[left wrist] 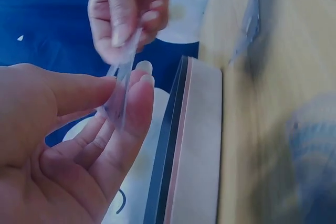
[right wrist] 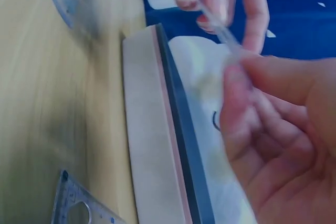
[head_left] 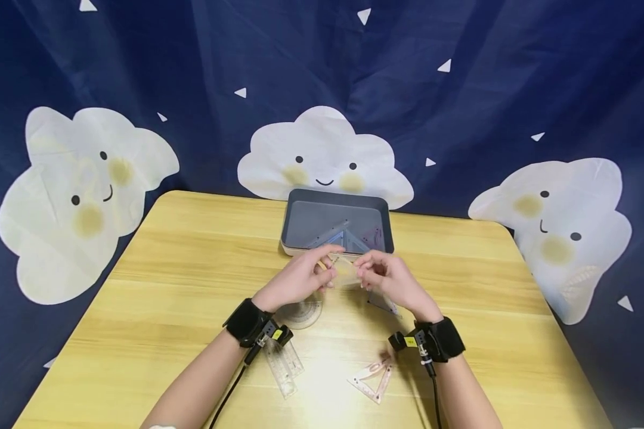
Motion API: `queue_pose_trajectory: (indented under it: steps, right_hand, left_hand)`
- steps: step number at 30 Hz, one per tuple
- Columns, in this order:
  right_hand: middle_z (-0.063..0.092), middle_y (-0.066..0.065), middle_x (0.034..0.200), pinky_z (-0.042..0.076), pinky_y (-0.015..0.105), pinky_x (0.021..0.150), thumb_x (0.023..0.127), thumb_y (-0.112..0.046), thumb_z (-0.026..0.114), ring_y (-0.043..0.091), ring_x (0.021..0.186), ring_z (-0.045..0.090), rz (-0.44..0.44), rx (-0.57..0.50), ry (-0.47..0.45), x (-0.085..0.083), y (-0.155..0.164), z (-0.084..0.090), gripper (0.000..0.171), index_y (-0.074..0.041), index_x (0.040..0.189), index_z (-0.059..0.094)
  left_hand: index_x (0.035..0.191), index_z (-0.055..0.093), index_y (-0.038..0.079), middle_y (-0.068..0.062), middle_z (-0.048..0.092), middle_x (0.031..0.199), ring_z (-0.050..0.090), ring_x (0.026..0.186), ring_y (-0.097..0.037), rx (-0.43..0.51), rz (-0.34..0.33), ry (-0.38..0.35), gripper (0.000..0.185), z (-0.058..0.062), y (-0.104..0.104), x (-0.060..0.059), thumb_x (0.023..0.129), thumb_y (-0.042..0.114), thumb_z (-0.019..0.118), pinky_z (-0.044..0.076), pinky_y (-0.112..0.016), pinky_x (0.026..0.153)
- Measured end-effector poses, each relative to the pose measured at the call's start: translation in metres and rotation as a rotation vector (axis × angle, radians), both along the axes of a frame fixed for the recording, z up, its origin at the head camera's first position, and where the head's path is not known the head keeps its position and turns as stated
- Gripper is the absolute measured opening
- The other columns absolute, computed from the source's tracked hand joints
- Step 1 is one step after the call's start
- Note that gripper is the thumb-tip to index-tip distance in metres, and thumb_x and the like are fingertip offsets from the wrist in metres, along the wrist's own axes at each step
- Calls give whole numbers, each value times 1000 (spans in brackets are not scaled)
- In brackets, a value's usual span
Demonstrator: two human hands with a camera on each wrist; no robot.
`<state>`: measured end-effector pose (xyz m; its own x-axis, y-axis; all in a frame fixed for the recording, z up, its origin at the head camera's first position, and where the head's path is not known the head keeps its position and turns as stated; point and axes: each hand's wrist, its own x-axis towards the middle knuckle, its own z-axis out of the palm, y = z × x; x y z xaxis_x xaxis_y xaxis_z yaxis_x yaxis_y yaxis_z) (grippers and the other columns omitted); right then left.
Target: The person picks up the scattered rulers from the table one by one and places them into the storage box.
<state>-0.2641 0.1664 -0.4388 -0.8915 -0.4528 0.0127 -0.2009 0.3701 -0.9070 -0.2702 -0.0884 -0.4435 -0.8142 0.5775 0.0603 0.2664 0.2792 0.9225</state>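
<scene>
Between both hands is a thin clear plastic piece point(head_left: 346, 271), its kind not clear from the frames. My left hand point(head_left: 299, 277) pinches one end between thumb and fingers. The opposite end is pinched by my right hand point(head_left: 393, 280). In the left wrist view the clear piece point(left wrist: 122, 90) stands nearly edge-on, raised beside the tray's outer wall. Both hands are just in front of the grey tray point(head_left: 295, 217). A clear protractor point(head_left: 303, 314) lies below the left hand, and a clear set square point(head_left: 384, 304) below the right, partly hidden by it.
Inside the tray lie blue set squares point(head_left: 358, 242) and a purple piece point(head_left: 376, 237). Nearer on the wooden table point(head_left: 193, 286) are clear rulers point(head_left: 283, 368) by the left wrist and a pinkish set square point(head_left: 372, 382) by the right. A cloud-printed blue curtain point(head_left: 300, 53) hangs behind.
</scene>
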Motion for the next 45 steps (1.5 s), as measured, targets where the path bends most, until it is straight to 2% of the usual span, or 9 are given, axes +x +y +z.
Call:
queue_pose_trajectory:
  steps: [7,15,18,21,26,31,36,40,45]
  right_hand:
    - [73,14,88,59,42,69,101,-8,70,40,80,68,-118,-18,26,-18,-11,-7,9,-5,109,73]
    - [74,19,93,62,44,77,101,-6,69,42,83,71,-110,-28,39,-35,-24,-18,12,0,110,73]
    - [75,19,97,63,47,80,101,-3,68,42,86,72,-107,-50,27,-41,-28,-18,13,2,112,72]
    - [76,19,99,63,45,80,100,-1,68,32,83,73,-120,-72,27,-48,-30,-18,14,3,113,71]
    - [75,19,98,63,29,76,99,1,68,14,78,72,-140,-92,37,-63,-35,-16,13,4,112,71]
    - [75,21,99,63,30,77,99,2,68,20,81,74,-133,-92,16,-79,-39,-22,12,5,111,70]
    - [76,20,98,64,37,79,99,1,69,27,84,75,-107,-57,16,-95,-42,-29,10,4,108,72]
    - [77,16,98,63,44,80,100,-2,69,28,85,75,-82,-13,35,-105,-44,-27,9,1,106,75]
    - [76,20,101,63,47,84,100,-2,69,32,87,75,-72,-7,26,-122,-47,-24,12,3,109,76]
  left_hand:
    - [150,52,6,-20,72,105,75,82,-41,-12,-6,-6,48,-2,-7,-24,103,1,61,62,-54,71]
    - [147,54,7,-26,71,107,74,86,-43,-7,33,-85,46,-9,-17,-40,102,-2,60,63,-55,72]
    - [145,54,6,-21,72,103,74,85,-43,-12,50,-86,46,-9,-20,-45,101,-4,60,63,-55,71]
    - [144,55,5,-14,73,98,74,82,-41,-27,64,-64,46,-7,-22,-52,100,-4,63,62,-55,69]
    - [142,57,3,-10,73,97,74,78,-33,-75,68,11,43,-1,-26,-66,99,-2,65,63,-47,67]
    - [137,59,3,-11,71,101,73,79,-22,-137,81,32,40,2,-27,-77,98,1,71,62,-34,68]
    - [135,59,-1,-12,71,103,73,77,-18,-184,86,38,42,-6,-30,-90,96,-1,72,61,-28,69]
    - [141,59,1,-15,70,115,69,76,-17,-245,83,105,47,-8,-33,-98,96,3,72,58,-33,73]
    - [142,61,3,-16,65,129,63,90,-20,-339,89,206,52,-8,-33,-108,95,17,79,53,-34,82]
